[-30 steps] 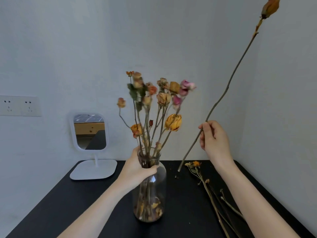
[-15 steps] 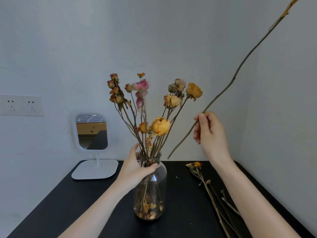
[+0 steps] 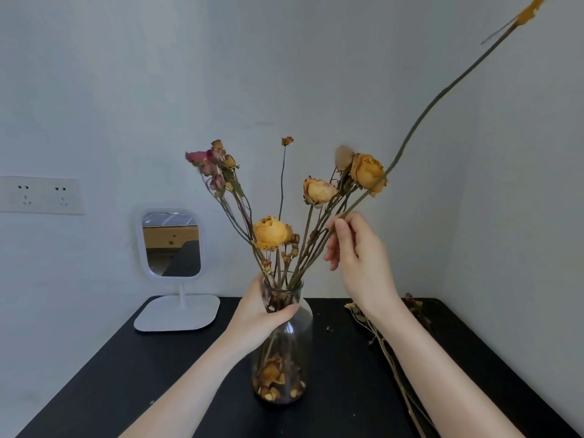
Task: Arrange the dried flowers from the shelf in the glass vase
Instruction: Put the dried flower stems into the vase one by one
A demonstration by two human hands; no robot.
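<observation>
Most stems [image 3: 311, 245] stand in the glass vase [image 3: 284, 352], left hand [image 3: 259, 314] gripping its neck; right hand [image 3: 360, 257] fingers [image 3: 343, 230] pinch one long stem [image 3: 442, 90]; loose stems [image 3: 388, 358] lie on the tabletop [image 3: 189, 390]

Plain white walls [image 3: 284, 58], corner seam at 3 o'clock, soft even light. Black bench [image 3: 158, 374] at 6 o'clock. White stand mirror [image 3: 172, 245] on the bench at 9 o'clock. Double wall socket [image 3: 41, 195] further out, same bearing.

Soft, even daylight; wide-angle warp at edges; slight motion blur.
</observation>
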